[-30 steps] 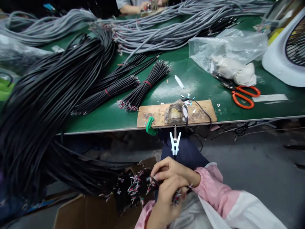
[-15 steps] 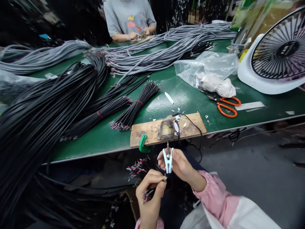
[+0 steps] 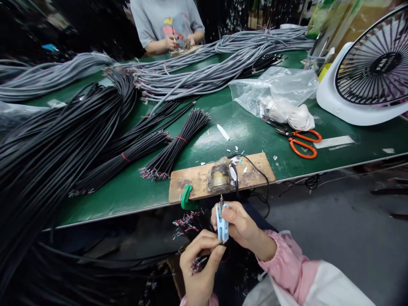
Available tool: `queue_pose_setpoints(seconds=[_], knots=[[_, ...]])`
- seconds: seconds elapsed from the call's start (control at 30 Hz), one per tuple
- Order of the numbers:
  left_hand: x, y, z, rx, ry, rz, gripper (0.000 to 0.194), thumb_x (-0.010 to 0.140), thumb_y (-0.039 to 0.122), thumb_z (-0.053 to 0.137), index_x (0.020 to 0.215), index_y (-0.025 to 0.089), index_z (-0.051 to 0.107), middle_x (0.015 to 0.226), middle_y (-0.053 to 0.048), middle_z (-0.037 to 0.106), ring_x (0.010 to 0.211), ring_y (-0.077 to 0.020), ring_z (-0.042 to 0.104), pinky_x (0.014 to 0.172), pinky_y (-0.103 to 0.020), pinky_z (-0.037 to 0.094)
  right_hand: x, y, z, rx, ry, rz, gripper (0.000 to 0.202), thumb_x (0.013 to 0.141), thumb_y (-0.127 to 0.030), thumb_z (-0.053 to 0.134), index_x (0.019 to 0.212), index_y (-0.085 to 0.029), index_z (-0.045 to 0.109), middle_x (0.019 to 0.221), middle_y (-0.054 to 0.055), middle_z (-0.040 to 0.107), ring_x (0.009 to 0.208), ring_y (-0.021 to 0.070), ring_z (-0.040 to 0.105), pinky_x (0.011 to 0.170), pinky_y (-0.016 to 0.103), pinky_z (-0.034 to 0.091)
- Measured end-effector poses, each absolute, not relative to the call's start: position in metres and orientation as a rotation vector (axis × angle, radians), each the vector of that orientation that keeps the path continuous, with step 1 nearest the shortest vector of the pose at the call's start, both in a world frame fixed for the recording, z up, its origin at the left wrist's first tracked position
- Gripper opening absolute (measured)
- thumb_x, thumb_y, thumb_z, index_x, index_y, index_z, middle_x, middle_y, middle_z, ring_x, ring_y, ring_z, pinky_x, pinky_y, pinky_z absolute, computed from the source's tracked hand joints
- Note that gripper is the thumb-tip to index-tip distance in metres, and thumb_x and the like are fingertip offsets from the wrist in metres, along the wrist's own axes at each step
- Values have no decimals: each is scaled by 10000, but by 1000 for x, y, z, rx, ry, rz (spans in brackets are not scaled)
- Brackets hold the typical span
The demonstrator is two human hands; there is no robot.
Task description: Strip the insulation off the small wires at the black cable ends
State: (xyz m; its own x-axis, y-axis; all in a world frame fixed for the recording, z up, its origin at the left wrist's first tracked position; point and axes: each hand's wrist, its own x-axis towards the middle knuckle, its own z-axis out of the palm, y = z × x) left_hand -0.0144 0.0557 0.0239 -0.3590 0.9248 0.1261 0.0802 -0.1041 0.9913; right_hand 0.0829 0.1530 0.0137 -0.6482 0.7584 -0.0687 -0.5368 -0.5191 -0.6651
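My right hand [image 3: 238, 221] squeezes a light blue clothes peg [image 3: 222, 224], thumb on one arm and fingers on the other. A thin metal rod [image 3: 221, 199] runs from the peg toward a round gauze-covered block [image 3: 220, 178], which looks like a small motor. My left hand [image 3: 200, 261] is just below, thumb and forefinger pinching the stripped end of a cable [image 3: 225, 242] at the peg's lower jaws. More cable ends with red and white wires [image 3: 198, 264] show inside my left palm. Dark cables below are partly hidden.
A wooden board [image 3: 255, 170] with a green clamp [image 3: 188, 198] sits at the table edge. Black cable bundles [image 3: 178, 142] lie left, grey cables [image 3: 191, 83] behind. Orange-handled scissors [image 3: 302, 144], a plastic bag [image 3: 274, 85] and a fan [image 3: 382, 68] are right. A co-worker [image 3: 168, 25] works across the table.
My right thumb and fingers have closed on the peg, pressing its upper arms together. My left hand has brought the cable end up against its jaws. The view has shifted slightly.
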Motion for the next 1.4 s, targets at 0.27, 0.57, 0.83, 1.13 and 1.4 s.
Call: queue_pose_setpoints(seconds=[0.27, 0.57, 0.83, 1.13, 1.4], knots=[[-12, 57, 36, 1137, 1518, 1538, 134, 820, 200, 778, 689, 196, 747, 640, 4, 648, 557, -128, 571, 501, -199, 430, 86, 137, -6, -550, -688, 2254, 746, 835, -841, 522, 698, -125, 681, 614, 32, 585, 573, 124, 527, 542, 227, 399], [-16, 46, 36, 1261, 1514, 1454, 98, 821, 153, 767, 750, 218, 783, 661, -5, 689, 587, -150, 636, 541, -214, 486, 119, 115, -12, -537, -963, 2136, 477, 856, -606, 732, 862, -129, 751, 724, 19, 641, 644, 115, 554, 650, 236, 448], [-3, 23, 0, 1252, 1715, 1423, 79, 853, 172, 746, 788, 206, 777, 768, -28, 729, 657, -168, 693, 606, -241, 550, 135, 98, -15, -774, -1376, 1680, 216, 861, -368, 789, 811, -159, 766, 746, 35, 664, 680, 144, 581, 643, 265, 461], [19, -20, -33, 1411, 1896, 1601, 189, 981, 226, 593, 1115, 203, 724, 777, -33, 764, 692, -181, 744, 713, -294, 616, 114, 102, -29, -726, -877, 2172, 462, 851, -550, 760, 1076, -171, 622, 746, 26, 737, 660, 161, 711, 700, 309, 585], [11, -18, -18, 1304, 1785, 1487, 124, 958, 173, 611, 863, 208, 680, 659, 20, 742, 416, -104, 618, 465, -197, 518, 110, 89, -31, -683, -1151, 2083, 421, 915, -528, 695, 1120, -161, 674, 906, 61, 733, 824, 158, 707, 800, 294, 561]])
